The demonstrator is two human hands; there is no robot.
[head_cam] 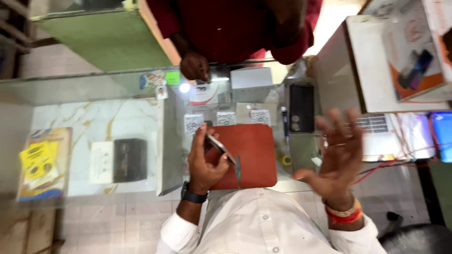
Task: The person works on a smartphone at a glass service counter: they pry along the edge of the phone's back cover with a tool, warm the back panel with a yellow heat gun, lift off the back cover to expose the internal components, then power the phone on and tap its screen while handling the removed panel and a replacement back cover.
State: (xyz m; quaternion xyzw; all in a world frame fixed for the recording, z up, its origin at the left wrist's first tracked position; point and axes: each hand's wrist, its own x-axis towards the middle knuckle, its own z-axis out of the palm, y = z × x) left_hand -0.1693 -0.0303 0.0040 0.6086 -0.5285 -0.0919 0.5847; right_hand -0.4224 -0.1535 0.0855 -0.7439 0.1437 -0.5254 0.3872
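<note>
The left hand [205, 162] grips a slim phone [220, 149] edge-on above the red mat [252, 157] on the glass worktop [94, 89]. The right hand [338, 155] (fingers spread, empty) hovers well apart from it.

A red-brown mat [254, 155] lies at the near edge of the glass table [94, 87]. Beyond it, three small patterned cards [226, 118] stand in a row. A black phone [302, 108] lies toward the right edge. A white box [251, 77] sits at the far edge, beside another person's hand [194, 66]. A dark wallet [130, 160] shows under the glass, left.
</note>
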